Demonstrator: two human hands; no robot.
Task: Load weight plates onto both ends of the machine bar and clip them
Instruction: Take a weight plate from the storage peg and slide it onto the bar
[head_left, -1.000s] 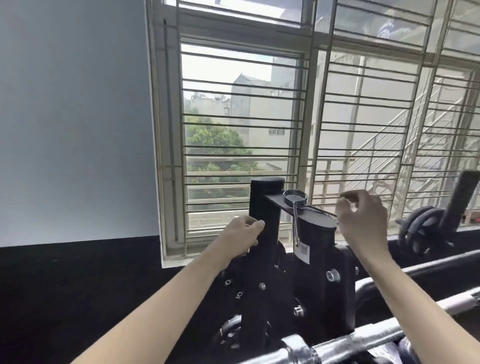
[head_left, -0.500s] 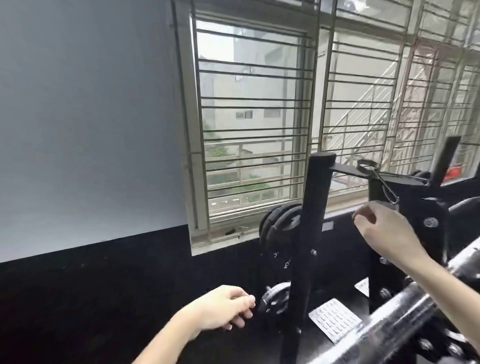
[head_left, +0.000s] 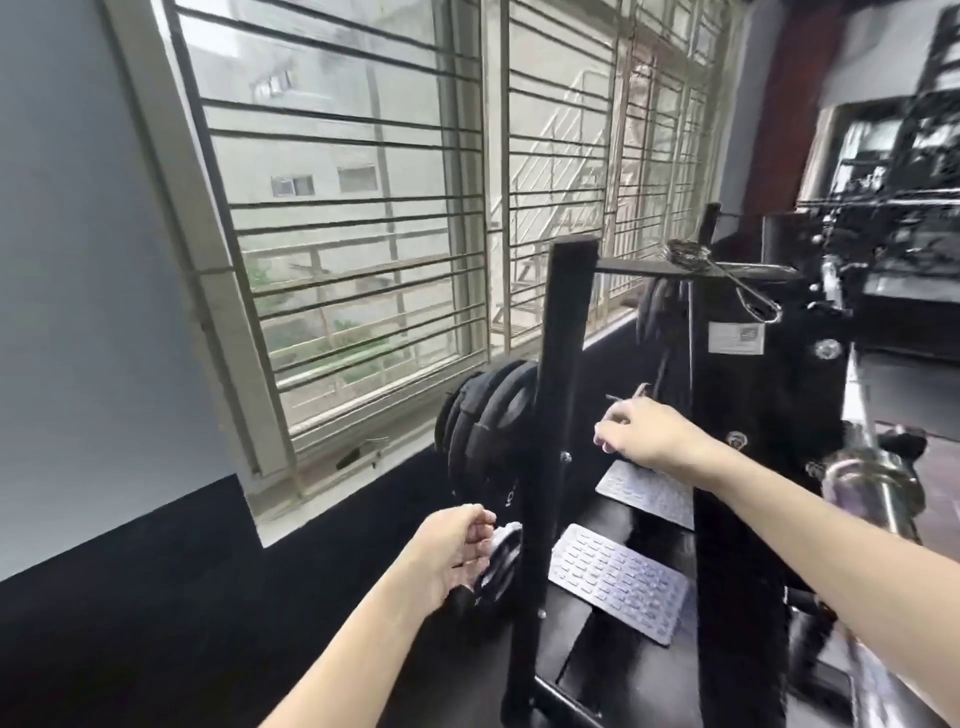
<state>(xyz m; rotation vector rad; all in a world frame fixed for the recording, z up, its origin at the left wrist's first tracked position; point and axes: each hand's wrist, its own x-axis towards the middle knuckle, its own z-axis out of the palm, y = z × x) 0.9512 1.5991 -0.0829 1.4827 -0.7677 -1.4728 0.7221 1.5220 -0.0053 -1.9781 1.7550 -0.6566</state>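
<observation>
My left hand (head_left: 454, 553) curls around the rim of a small black weight plate (head_left: 503, 558), which sits low on the left side of the black rack upright (head_left: 558, 395). Above it, several larger black plates (head_left: 485, 410) hang on the rack. My right hand (head_left: 647, 434) is closed on a thin metal piece whose ends stick up past my fingers; I cannot tell what the piece is. A spring clip (head_left: 688, 254) lies on the rack's top crossbar with its handles hanging to the right. The chrome bar end (head_left: 872, 486) juts in at the right.
Barred windows (head_left: 363, 234) run along the wall behind the rack, above a black lower wall. Two ribbed metal tread plates (head_left: 618, 584) lie on the machine's black base. More dark gym machines (head_left: 883, 218) stand at the far right.
My view swung to the right and down. My right hand dropped from below the clip on the crossbar to mid-rack. My left hand moved up onto the small plate.
</observation>
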